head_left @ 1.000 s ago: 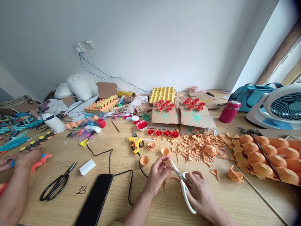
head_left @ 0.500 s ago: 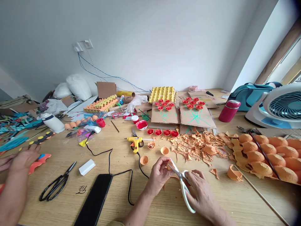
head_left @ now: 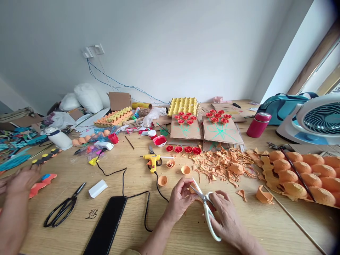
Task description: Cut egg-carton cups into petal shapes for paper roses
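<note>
Between the fingers of my left hand [head_left: 177, 200] is a small orange egg-carton piece [head_left: 193, 189], partly covered by the fingertips. My right hand [head_left: 225, 214] is wrapped round the handles of white-handled scissors [head_left: 208, 216]. Their blades lie against the carton piece, and the tips point up and left. Beyond my left hand, two plain orange carton cups [head_left: 163, 180] stand on the table, with a rolled orange rose [head_left: 170, 164] behind them. A yellow glue gun [head_left: 153, 161] rests on its side to the left, near another pair of scissors.
A heap of orange scraps [head_left: 228, 163] spreads right of centre, beside an orange egg tray [head_left: 305, 173]. Red roses sit on cardboard [head_left: 186, 131] at the back. Black scissors [head_left: 65, 209] and a phone [head_left: 107, 225] lie left. Another person's hand [head_left: 22, 182] is at far left.
My hands stay almost in place, with the scissors still at the carton piece. The other person's hand has shifted slightly left and down.
</note>
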`<state>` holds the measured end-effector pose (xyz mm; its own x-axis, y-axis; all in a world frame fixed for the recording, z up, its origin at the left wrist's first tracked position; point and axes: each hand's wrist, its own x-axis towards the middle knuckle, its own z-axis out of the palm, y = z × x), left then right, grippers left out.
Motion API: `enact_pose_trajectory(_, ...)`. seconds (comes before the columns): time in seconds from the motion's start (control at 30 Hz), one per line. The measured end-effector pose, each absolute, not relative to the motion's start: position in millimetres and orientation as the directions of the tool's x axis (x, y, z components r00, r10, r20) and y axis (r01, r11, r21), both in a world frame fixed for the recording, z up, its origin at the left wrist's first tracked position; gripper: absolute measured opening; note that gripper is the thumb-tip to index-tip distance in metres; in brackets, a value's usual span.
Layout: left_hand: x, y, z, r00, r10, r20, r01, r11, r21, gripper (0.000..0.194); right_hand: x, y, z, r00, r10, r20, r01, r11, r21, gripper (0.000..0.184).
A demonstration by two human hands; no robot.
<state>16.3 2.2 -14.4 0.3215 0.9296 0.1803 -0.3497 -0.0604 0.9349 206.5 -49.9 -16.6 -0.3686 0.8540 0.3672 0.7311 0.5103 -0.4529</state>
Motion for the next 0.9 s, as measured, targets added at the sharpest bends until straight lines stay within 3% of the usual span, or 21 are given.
enact_pose_trajectory(0.53,13.8,3.0,-10.1,0.329,0.937,0.116,-0.365,0.013,0.931,0.041,207.0,-53.8,-15.0,-0.384,0.828,0.407,0.695,0.55,-0.463,0.025)
enact_pose_trajectory(0.9,12.9,2.9,-8.4,0.239,0.934,0.265,-0.224,-0.212,0.951,0.035,206.1,-54.1,-12.0,-0.348,0.853,0.39,0.731,0.507,-0.457,0.025)
